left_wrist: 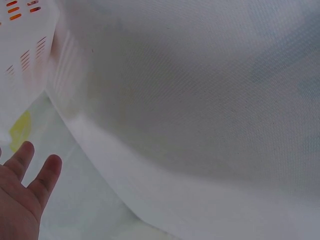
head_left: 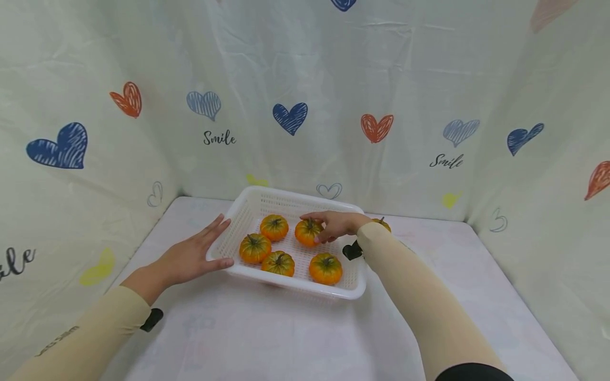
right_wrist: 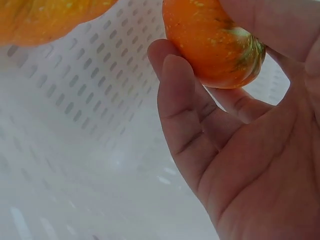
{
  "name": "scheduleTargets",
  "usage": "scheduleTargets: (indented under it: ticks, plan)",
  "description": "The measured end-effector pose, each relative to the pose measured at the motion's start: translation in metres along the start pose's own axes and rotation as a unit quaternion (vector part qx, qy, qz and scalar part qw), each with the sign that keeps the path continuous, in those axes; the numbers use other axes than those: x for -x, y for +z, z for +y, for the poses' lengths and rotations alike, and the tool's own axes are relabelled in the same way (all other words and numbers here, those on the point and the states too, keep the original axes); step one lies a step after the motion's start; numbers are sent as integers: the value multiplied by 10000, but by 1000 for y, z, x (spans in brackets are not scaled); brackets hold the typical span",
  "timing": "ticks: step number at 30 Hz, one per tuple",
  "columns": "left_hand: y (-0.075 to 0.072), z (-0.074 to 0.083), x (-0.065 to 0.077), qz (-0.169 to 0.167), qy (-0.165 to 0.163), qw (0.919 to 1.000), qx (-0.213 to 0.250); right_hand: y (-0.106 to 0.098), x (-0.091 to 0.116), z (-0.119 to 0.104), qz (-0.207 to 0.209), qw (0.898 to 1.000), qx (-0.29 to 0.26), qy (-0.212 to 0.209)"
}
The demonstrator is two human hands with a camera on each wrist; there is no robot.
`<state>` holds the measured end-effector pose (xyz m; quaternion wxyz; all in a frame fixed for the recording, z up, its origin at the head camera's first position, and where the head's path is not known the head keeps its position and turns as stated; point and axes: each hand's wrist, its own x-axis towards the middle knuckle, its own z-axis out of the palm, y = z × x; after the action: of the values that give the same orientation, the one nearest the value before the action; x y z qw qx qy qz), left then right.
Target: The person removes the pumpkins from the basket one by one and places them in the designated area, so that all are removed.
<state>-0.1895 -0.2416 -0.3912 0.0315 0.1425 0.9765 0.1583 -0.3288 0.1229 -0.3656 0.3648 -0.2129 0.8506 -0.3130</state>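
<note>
A white plastic basket (head_left: 297,286) with slotted walls holds several small orange-and-green pumpkins. My right hand (head_left: 335,224) reaches over its right side and grips one pumpkin (head_left: 306,234) between thumb and fingers. In the right wrist view, the fingers curl round the side of that pumpkin (right_wrist: 210,45), and part of it is cut off by the frame's top. My left hand (head_left: 193,256) is at the basket's left end, fingers spread and straight, thumb at the front-left rim. Only the edge of the left hand (left_wrist: 22,195) shows in the left wrist view, beside the basket's wall (left_wrist: 25,37).
Inside the basket, pumpkins sit at the left (head_left: 254,248), the back (head_left: 274,227), the front (head_left: 278,263) and the right (head_left: 326,269). Another pumpkin (head_left: 384,224) is outside, partly hidden behind the right sleeve. A white cloth (head_left: 286,338) covers the table; a printed curtain (head_left: 329,69) hangs behind.
</note>
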Motion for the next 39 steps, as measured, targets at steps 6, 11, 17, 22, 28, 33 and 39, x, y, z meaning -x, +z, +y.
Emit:
scheduleTargets:
  ticks: [6, 11, 17, 22, 28, 33, 39]
  plan:
    - [0, -1, 0, -2, 15, 10000, 0, -4, 0, -5, -9, 9998, 82, -168]
    - [-2, -1, 0, 6, -16, 10000, 17, -8, 3, -12, 27, 9997, 79, -213]
    - [-2, -1, 1, 9, -31, 10000, 43, -12, 9, -18, -69, 9995, 43, -295]
    - [-2, 0, 1, -5, -28, 10000, 64, -14, 14, -19, -79, 9996, 100, -250]
    - [-2, 1, 0, -73, -27, 10000, 58, -19, 19, -18, 15, 9997, 139, -211]
    - [-2, 3, -1, -133, -29, 9999, 44, -27, 28, -19, 218, 9993, 201, -244]
    - [-2, 1, 0, -129, 8, 9999, 58, -39, 42, -13, 473, 9978, 273, -365]
